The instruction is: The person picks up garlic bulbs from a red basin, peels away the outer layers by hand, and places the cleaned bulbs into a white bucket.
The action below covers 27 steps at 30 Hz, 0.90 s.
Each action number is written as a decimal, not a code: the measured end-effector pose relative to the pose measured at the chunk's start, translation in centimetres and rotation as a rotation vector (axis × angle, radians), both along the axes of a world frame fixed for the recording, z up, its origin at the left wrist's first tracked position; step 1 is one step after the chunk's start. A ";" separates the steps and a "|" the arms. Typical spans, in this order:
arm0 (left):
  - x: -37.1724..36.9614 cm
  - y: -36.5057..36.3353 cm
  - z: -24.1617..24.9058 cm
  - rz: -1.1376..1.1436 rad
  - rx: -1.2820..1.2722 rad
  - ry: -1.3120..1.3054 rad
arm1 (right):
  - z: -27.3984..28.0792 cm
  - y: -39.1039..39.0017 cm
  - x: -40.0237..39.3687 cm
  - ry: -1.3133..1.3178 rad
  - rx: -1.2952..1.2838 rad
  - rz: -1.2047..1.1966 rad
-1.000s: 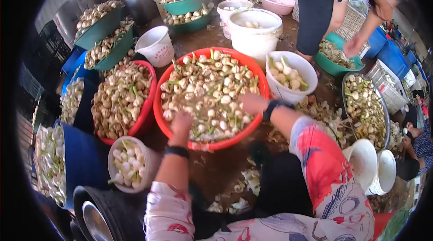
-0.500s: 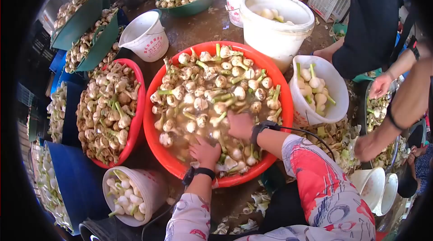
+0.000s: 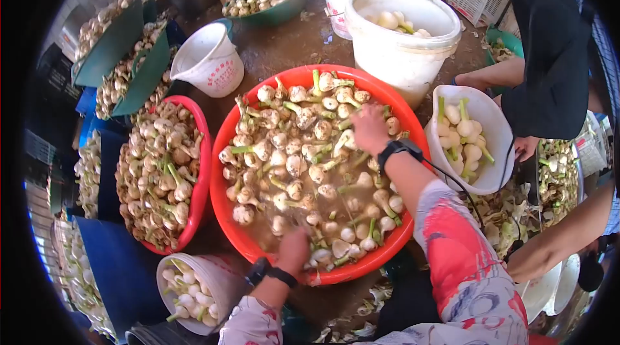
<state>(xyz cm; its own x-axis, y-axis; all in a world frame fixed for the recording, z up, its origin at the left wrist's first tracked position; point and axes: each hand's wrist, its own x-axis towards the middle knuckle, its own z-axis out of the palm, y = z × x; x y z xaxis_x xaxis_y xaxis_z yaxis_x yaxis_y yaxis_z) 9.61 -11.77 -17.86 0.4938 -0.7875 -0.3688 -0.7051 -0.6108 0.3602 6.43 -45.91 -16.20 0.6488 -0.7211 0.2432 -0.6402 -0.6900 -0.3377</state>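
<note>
A red basin (image 3: 223, 206) holds murky water full of garlic bulbs (image 3: 296, 164) with dirty skins and short green stems. My right hand (image 3: 371, 131) is over the bulbs at the basin's far right, fingers partly spread, touching the garlic. Low at the near left, my left hand (image 3: 294, 251) is at the water beside the near wall; its fingers are blurred and partly hidden, so its grip cannot be told. Both wrists wear dark bands. Paler bulbs (image 3: 349, 234) float or lie in the water between the hands and the near right wall.
Left of the basin stands a red tub (image 3: 201, 180) heaped with garlic. White buckets (image 3: 403, 64) and a white tub (image 3: 500, 129) with peeled bulbs stand around it. Another person's forearm (image 3: 558, 235) reaches in at the right, above scattered peelings (image 3: 500, 219).
My right hand has moved away from me to the basin's far right. My left hand has drawn back slightly toward the near wall. The other person's arms have shifted at the right.
</note>
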 end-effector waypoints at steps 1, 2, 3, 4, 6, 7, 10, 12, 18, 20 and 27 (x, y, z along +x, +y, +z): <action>-0.7 -0.7 2.0 -0.025 0.048 0.040 | -1.7 0.4 0.2 0.051 -0.208 0.048; -1.4 -1.3 4.1 -0.045 0.089 0.085 | -2.3 0.7 0.2 0.110 -0.423 0.099; -0.9 -0.9 4.3 -0.073 0.002 0.131 | -2.7 0.6 0.3 0.242 -0.326 0.151; 0.3 -0.3 4.1 -0.107 -0.029 0.090 | -0.9 0.7 0.4 0.466 -0.203 0.259; 1.9 -1.2 7.8 0.080 0.181 -0.071 | -2.7 0.9 0.5 0.606 -0.144 0.417; 1.9 -0.9 7.3 0.068 0.164 -0.072 | -2.3 1.5 -0.5 0.544 -0.137 0.401; 0.3 0.5 6.9 0.138 0.113 -0.107 | -2.3 3.3 -1.1 0.341 0.085 0.341; -2.7 1.3 5.2 0.084 0.104 -0.086 | -3.0 5.6 -2.7 0.082 0.145 0.322; -2.7 0.8 4.7 -0.113 0.207 -0.053 | 1.3 8.6 -5.9 0.124 0.041 0.373; -0.5 1.2 4.4 -0.162 0.132 -0.055 | -0.3 6.2 -4.6 0.277 0.014 0.197; 1.5 0.8 4.8 0.230 -0.171 -0.059 | 2.9 10.9 -6.2 0.127 0.156 0.452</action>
